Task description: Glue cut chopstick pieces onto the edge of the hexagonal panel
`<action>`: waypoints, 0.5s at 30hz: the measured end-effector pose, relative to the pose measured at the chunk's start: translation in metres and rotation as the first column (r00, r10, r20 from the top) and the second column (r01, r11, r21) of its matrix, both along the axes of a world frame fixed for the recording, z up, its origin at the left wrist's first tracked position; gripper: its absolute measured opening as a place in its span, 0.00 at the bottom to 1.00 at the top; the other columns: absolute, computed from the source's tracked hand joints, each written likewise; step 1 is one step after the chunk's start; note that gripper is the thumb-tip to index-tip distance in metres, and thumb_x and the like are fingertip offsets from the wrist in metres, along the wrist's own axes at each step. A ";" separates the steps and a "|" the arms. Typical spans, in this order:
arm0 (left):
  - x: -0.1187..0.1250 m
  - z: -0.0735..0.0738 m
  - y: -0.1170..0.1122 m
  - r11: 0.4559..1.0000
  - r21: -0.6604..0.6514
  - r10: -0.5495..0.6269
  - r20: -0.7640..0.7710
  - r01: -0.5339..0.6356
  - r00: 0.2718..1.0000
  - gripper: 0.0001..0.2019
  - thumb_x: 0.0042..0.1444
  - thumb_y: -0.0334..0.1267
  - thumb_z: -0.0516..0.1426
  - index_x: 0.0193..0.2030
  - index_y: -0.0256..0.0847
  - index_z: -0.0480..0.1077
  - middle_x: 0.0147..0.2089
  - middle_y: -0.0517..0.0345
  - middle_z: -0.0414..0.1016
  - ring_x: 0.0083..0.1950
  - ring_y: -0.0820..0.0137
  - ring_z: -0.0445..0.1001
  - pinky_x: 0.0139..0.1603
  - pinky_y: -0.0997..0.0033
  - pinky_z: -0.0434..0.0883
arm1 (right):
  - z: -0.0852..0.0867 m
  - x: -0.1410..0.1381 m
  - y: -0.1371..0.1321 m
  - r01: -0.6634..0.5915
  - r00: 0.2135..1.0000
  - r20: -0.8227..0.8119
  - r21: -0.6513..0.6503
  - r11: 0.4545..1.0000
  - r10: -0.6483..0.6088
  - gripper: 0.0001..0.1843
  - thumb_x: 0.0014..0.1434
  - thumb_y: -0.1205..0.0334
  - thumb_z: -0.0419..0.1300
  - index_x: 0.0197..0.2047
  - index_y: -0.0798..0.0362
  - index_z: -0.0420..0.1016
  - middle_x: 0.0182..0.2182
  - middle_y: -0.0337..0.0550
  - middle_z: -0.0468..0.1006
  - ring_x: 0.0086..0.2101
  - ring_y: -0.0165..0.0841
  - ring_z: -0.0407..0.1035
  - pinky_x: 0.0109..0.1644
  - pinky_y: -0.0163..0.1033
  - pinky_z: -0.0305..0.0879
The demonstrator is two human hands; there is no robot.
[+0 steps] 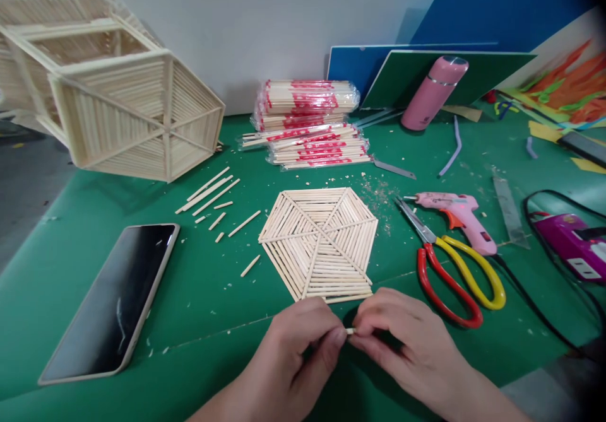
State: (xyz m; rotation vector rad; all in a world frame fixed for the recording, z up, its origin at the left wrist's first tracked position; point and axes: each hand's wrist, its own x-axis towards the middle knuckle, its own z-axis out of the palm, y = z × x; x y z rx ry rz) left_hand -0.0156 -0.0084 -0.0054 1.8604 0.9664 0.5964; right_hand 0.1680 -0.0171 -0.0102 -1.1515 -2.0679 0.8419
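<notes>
- Hands meet low in the middle of the view: our left hand (288,346) and our right hand (402,340) come together just above the green table (199,308).
- We pinch a short wooden stick piece (350,331) between them; only its pale end shows between the fingertips.
- Left grip is pressed together, thumb and forefinger closed on the stick piece. Right grip is the same, closed on its other end.
- Just beyond our fingers lies a flat hexagon panel (319,242) made of glued sticks, with spokes that run from its middle to the corners.
- To the left of the panel we see loose cut sticks (213,201) spread on the table, and nearer to us a phone (113,302) with a dark screen.
- To the right of the panel lie scissors (449,270) with one red and one yellow handle, and beside them a pink glue gun (454,214) with a black cord.
- Behind the panel are packs of chopsticks (307,125) in wrappers with red print, and a pink bottle (433,94) that leans against a green board.
- At the far left stands a large stick frame (118,100), tilted on the table.
</notes>
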 end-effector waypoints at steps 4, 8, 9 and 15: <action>-0.002 -0.001 -0.001 0.999 0.033 0.038 0.021 -0.039 0.999 0.09 0.56 0.32 0.49 0.26 0.38 0.64 0.24 0.59 0.65 0.26 0.75 0.63 0.25 0.78 0.62 | 0.001 -0.002 0.006 -0.055 0.998 -0.024 0.082 0.995 0.057 0.04 0.55 0.69 0.57 0.29 0.51 0.69 0.26 0.36 0.75 0.28 0.26 0.68 0.31 0.31 0.65; -0.002 -0.001 -0.002 0.993 0.044 0.108 0.050 -0.111 0.993 0.08 0.54 0.30 0.50 0.25 0.39 0.65 0.22 0.61 0.64 0.24 0.76 0.63 0.23 0.78 0.62 | 0.001 -0.002 0.008 -0.055 0.995 -0.074 0.079 0.995 0.061 0.04 0.54 0.68 0.58 0.34 0.49 0.71 0.28 0.37 0.77 0.29 0.26 0.71 0.33 0.30 0.67; -0.002 -0.001 -0.002 0.991 0.054 0.121 0.064 -0.124 0.991 0.08 0.54 0.29 0.51 0.26 0.39 0.65 0.23 0.61 0.64 0.24 0.76 0.63 0.24 0.78 0.63 | 0.001 -0.001 0.008 -0.035 0.996 -0.078 0.066 0.997 0.040 0.06 0.54 0.67 0.58 0.36 0.49 0.71 0.30 0.38 0.77 0.30 0.27 0.71 0.33 0.30 0.68; 0.000 -0.002 -0.005 0.983 0.074 0.157 0.121 -0.167 0.980 0.05 0.53 0.27 0.53 0.30 0.38 0.68 0.25 0.59 0.68 0.27 0.75 0.66 0.27 0.78 0.65 | -0.001 0.002 0.004 0.019 0.988 -0.152 -0.049 0.999 -0.026 0.07 0.53 0.71 0.58 0.35 0.51 0.73 0.28 0.39 0.76 0.28 0.27 0.70 0.31 0.29 0.68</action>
